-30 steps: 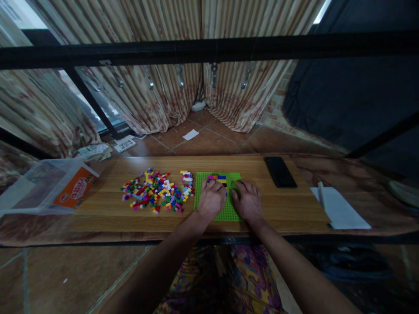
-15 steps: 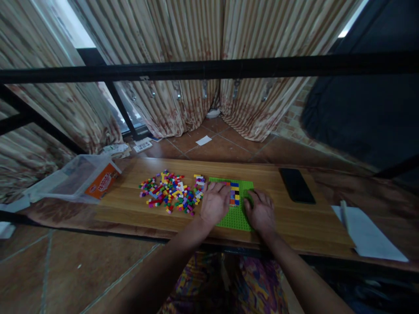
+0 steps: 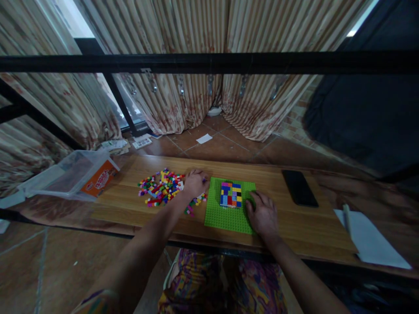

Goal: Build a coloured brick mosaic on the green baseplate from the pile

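Observation:
A green studded baseplate (image 3: pixel 229 220) lies on the wooden board, bearing a square block of multicoloured toy bricks (image 3: pixel 231 195). To its left, my left hand (image 3: pixel 195 183) is over the right side of a loose brick pile (image 3: pixel 162 187). Its fingers are curled downward, and a small purple piece shows by the fingertips; whether they grip it is unclear. My right hand (image 3: pixel 262 213) rests at the baseplate's right edge, thumb apart from the loosely bent fingers, holding nothing.
On the board's right lies a black phone (image 3: pixel 299 187). Beyond it are white paper (image 3: pixel 376 240) and a pen (image 3: pixel 347 220). A clear plastic box (image 3: pixel 70 174) with an orange label stands at the left end. A dark metal bar (image 3: pixel 196 63) crosses in front of the curtains.
My left hand has moved left from the brick block to the loose pile, uncovering the block. My right hand remains at the baseplate's right edge. The view has shifted slightly.

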Available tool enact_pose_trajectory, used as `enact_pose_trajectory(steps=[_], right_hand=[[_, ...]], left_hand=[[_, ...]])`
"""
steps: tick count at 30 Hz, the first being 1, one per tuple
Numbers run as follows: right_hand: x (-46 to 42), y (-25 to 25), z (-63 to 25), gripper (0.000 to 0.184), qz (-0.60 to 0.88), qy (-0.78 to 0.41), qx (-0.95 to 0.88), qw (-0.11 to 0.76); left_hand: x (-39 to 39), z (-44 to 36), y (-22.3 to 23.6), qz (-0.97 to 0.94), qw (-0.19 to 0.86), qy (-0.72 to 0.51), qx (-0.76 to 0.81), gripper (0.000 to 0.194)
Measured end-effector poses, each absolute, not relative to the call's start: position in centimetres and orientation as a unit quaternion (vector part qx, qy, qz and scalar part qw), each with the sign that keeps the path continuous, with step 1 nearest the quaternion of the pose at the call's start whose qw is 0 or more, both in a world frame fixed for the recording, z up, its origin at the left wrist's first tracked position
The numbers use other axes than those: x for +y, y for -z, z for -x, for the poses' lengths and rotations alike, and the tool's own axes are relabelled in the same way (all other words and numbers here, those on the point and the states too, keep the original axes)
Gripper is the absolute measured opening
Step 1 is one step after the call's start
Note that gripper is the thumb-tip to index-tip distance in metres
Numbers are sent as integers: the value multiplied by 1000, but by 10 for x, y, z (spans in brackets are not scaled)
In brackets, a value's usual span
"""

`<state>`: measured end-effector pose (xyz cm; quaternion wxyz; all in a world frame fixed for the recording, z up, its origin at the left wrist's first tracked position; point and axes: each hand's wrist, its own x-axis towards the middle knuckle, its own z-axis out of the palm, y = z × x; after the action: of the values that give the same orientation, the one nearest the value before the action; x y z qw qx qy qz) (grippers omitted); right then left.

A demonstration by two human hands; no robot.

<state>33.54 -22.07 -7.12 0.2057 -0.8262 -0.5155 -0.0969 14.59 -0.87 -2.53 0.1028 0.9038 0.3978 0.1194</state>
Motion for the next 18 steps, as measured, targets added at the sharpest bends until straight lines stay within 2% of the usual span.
enact_pose_trajectory(steps=[9,18], right_hand=[[-220,69,-334,38,826,103,-516,203],[-220,67,-333,38,832,93,-511,195]], left_hand=[[-4,-121,25,-917,53,-119,378,19],[-1,-96,22,-920,54,-120,368,19]])
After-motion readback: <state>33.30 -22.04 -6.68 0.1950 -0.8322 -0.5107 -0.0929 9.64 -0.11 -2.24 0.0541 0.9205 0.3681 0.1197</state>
